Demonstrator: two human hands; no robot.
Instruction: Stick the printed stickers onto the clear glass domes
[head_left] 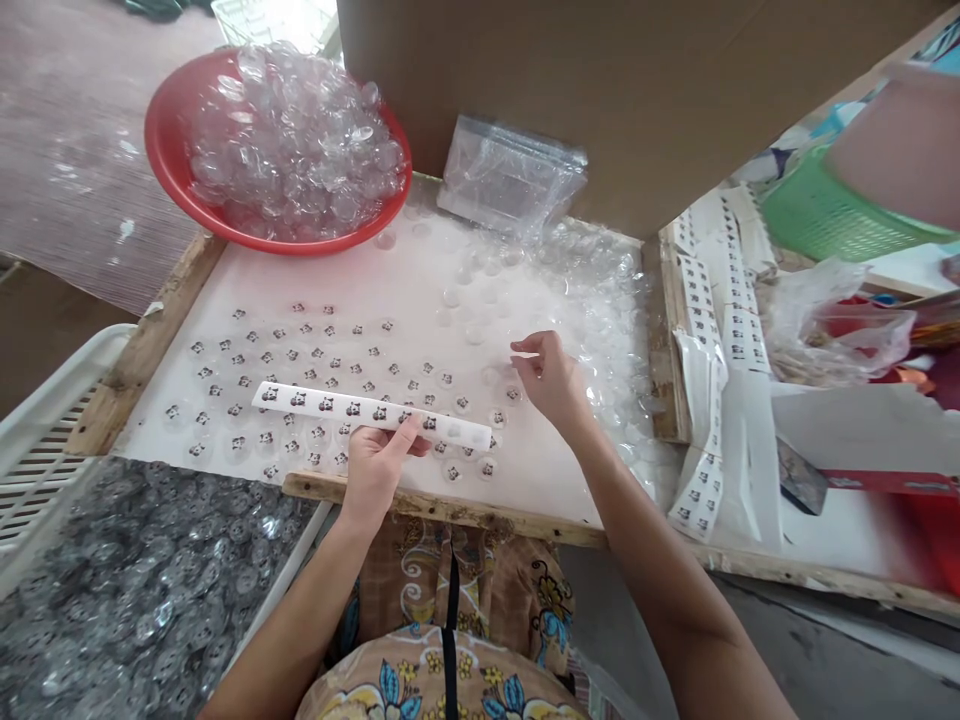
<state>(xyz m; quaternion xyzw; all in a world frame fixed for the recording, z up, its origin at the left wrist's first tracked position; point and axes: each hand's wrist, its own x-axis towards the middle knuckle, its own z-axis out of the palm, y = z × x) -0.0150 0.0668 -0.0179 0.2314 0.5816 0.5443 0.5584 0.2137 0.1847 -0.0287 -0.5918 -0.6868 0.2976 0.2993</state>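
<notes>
My left hand (379, 465) is closed on a white strip of panda stickers (326, 404), thumb on top and fingers beneath. Pandas line most of the strip; its right end shows pale blank spots. Over the right part of the white board, my right hand (553, 385) has thumb and forefinger in a pinch. Whatever sits at those fingertips is too small to make out. Just under it lies a transparent disc with a panda (513, 394). Many similar discs with pandas (317, 352) spread across the board's left and middle. Plain transparent discs (474, 330) lie farther back.
A red basin (169, 150) heaped with transparent pieces stands at the back left. Behind the board rises a cardboard box (600, 90), a plastic bag (510, 175) before it. Sticker strips (705, 480) lie right. A white crate (45, 440) and many printed discs (150, 590) are lower left.
</notes>
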